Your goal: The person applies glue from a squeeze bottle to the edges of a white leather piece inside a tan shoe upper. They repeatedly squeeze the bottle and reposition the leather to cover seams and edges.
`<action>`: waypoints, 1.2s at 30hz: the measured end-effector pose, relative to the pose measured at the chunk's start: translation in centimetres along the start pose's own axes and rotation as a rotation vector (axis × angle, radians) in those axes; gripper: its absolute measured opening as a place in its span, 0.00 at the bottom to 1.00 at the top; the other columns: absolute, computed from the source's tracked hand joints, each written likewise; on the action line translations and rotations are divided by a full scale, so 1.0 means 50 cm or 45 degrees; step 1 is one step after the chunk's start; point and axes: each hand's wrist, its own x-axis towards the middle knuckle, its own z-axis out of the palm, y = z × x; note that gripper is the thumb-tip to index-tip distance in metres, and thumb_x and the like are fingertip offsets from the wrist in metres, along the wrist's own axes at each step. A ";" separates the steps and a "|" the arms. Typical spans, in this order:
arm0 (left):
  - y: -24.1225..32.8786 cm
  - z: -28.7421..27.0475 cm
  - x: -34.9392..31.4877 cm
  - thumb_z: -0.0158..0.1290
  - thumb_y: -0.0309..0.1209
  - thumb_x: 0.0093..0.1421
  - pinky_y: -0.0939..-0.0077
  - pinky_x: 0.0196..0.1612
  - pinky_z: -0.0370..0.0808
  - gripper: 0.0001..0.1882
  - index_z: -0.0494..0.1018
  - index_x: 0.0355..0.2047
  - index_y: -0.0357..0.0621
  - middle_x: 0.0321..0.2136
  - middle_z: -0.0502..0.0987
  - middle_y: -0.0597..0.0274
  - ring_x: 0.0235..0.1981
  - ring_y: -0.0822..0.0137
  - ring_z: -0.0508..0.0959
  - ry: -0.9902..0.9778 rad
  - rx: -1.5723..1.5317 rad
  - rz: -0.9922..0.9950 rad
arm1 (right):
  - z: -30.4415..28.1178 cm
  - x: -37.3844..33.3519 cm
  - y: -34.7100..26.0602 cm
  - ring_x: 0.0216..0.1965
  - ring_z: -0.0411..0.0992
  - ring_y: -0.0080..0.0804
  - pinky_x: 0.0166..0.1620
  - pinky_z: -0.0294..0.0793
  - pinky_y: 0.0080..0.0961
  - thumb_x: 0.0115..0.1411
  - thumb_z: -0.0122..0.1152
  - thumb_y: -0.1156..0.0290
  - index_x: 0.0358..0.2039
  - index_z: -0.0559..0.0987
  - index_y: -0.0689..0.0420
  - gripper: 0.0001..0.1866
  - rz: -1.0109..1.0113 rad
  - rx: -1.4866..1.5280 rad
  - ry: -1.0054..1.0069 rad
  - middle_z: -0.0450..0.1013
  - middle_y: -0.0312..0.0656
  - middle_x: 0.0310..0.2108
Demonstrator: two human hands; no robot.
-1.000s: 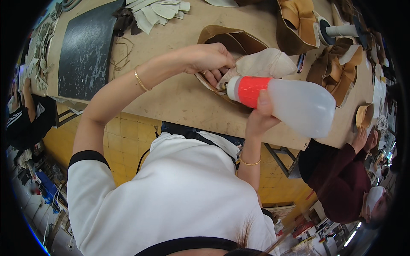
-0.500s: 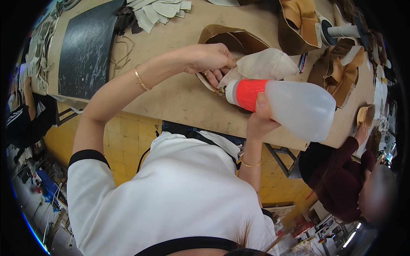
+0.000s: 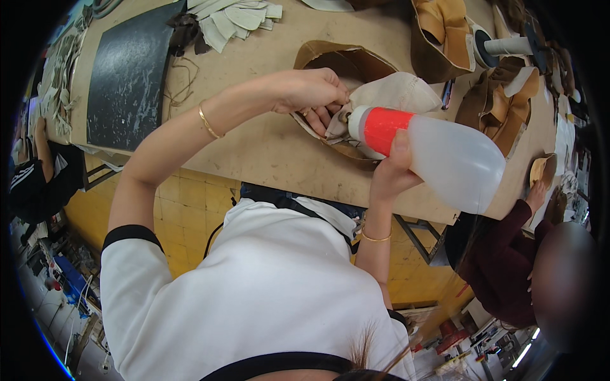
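A brown leather shoe upper [image 3: 346, 54] lies on the table, its pale lining [image 3: 397, 92] showing. My left hand [image 3: 318, 95] is closed on the lining's edge, fingers curled inside the upper. In my right hand [image 3: 395, 170] is a translucent white squeeze bottle [image 3: 454, 159] with a red band round its neck end. The bottle lies nearly sideways, its tip pointing left at the lining near my left fingers. Whether anything flows from the tip I cannot tell.
More brown leather uppers [image 3: 441, 38] and a thread spool [image 3: 508, 46] stand at the right. A black board [image 3: 130, 79] and pale cut pieces [image 3: 232, 19] lie at the left and back. Co-workers are at both sides; one's hand [image 3: 537, 193] touches a tan piece at the right.
The bottle's tip has moved a little right and up along the lining, and its base has tipped slightly down. My left hand keeps its hold nearly unmoved.
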 end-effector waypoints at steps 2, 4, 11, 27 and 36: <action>0.001 0.001 -0.003 0.38 0.30 0.62 0.80 0.26 0.79 0.15 0.70 0.40 0.31 0.32 0.77 0.54 0.24 0.71 0.79 -0.011 -0.027 0.007 | 0.003 0.010 0.003 0.34 0.70 0.31 0.42 0.70 0.28 0.49 0.67 0.68 0.37 0.75 0.64 0.18 -0.063 -0.045 0.000 0.73 0.42 0.36; 0.002 0.001 -0.006 0.37 0.31 0.61 0.79 0.27 0.79 0.17 0.69 0.42 0.29 0.33 0.77 0.52 0.25 0.68 0.79 -0.008 -0.047 0.009 | 0.006 0.014 0.003 0.34 0.70 0.31 0.42 0.70 0.28 0.49 0.67 0.68 0.37 0.75 0.64 0.18 -0.095 -0.063 -0.002 0.73 0.42 0.36; 0.000 0.003 -0.020 0.32 0.33 0.58 0.73 0.32 0.79 0.25 0.65 0.48 0.25 0.34 0.76 0.47 0.28 0.62 0.79 0.009 -0.042 0.021 | 0.001 0.015 0.001 0.35 0.69 0.32 0.43 0.71 0.29 0.49 0.65 0.69 0.40 0.71 0.66 0.20 -0.086 -0.101 -0.010 0.70 0.44 0.38; -0.001 0.001 -0.043 0.31 0.37 0.59 0.70 0.33 0.80 0.28 0.63 0.49 0.22 0.37 0.75 0.42 0.30 0.57 0.79 -0.012 -0.004 0.013 | 0.001 0.012 0.001 0.36 0.70 0.31 0.44 0.70 0.29 0.46 0.69 0.68 0.38 0.74 0.63 0.21 -0.052 0.006 -0.070 0.72 0.42 0.37; -0.022 -0.008 0.009 0.40 0.35 0.60 0.81 0.31 0.77 0.18 0.73 0.38 0.31 0.30 0.77 0.58 0.27 0.74 0.77 0.073 0.192 0.052 | -0.004 0.026 -0.015 0.38 0.69 0.32 0.46 0.68 0.30 0.48 0.66 0.68 0.41 0.72 0.65 0.22 0.190 0.171 0.210 0.71 0.42 0.39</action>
